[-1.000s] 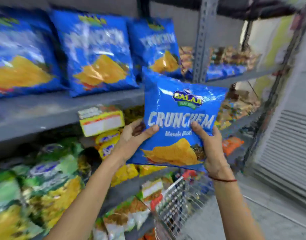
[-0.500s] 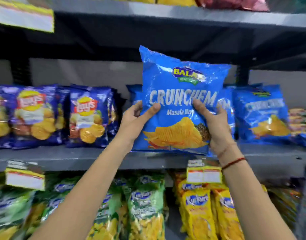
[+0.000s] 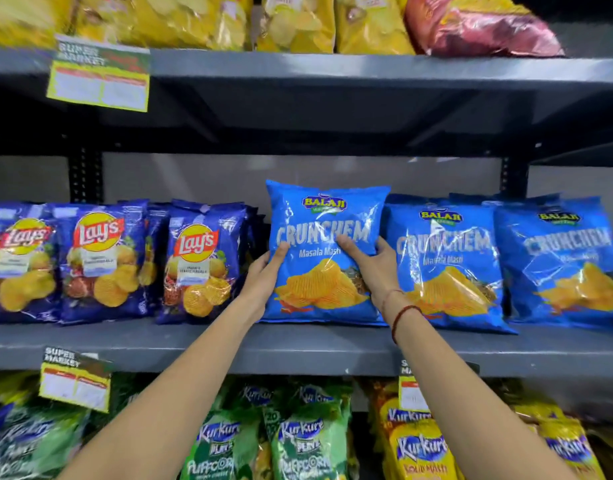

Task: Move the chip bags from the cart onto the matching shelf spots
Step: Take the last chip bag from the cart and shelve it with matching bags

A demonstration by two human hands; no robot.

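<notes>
A blue Crunchem chip bag (image 3: 324, 216) stands upright on the grey middle shelf (image 3: 298, 344), its bottom edge resting on the board. My left hand (image 3: 263, 278) grips its left side and my right hand (image 3: 374, 268) grips its right side, thumbs on the front. Two more Crunchem bags (image 3: 443, 258) stand right beside it on the right, the nearer one touching it. The cart is out of view.
Dark blue Lay's bags (image 3: 201, 261) fill the shelf to the left, with a narrow gap before the held bag. Yellow chip bags (image 3: 291, 22) sit on the top shelf, green and yellow Kurkure bags (image 3: 305, 441) below. Price tags (image 3: 97, 77) hang from shelf edges.
Both hands have carried the Crunchem bag down and back into the shelf row, from in front of the shelf to resting on the board. The view shifted from the cart side toward the shelf.
</notes>
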